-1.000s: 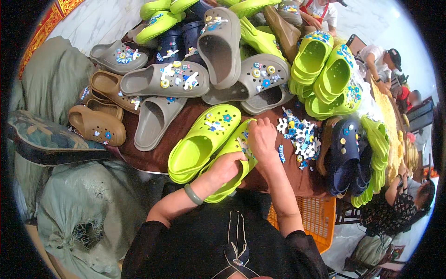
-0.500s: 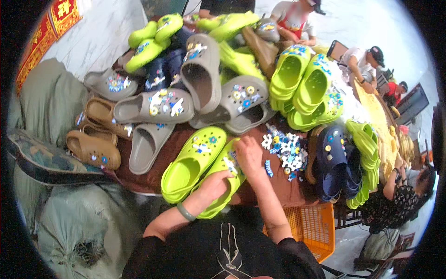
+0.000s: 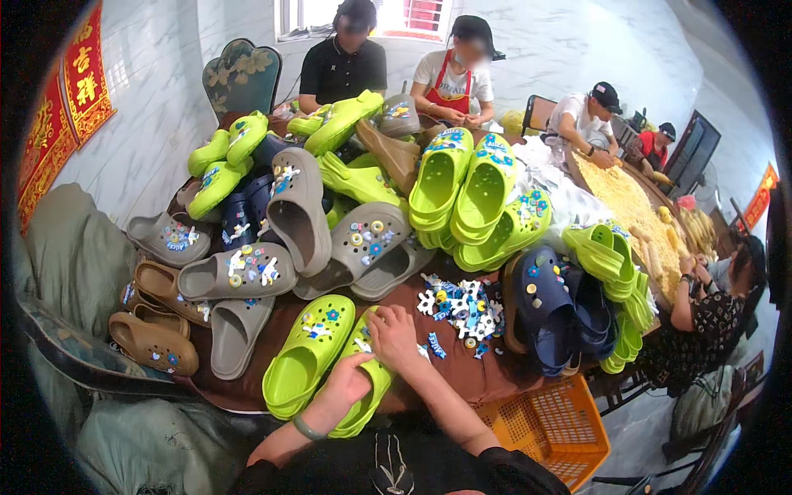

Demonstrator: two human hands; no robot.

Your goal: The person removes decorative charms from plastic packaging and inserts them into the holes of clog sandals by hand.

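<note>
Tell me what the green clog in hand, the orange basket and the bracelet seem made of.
Green clog: probably moulded foam or soft plastic, satin; thick, apparently seamless walls and small holes suggest it. Orange basket: likely rigid plastic, slight sheen, with a regular slotted lattice. Bracelet: smooth, grey-green band, perhaps stone or glass; too small to tell.

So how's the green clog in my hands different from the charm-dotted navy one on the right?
The held clog is lime green; the navy clog is dark blue.
Your left hand and right hand are on the held clog; neither touches the navy clog.
The held clog sits left of the charm pile; the navy clog, right.
Both toes point away from you.
</note>
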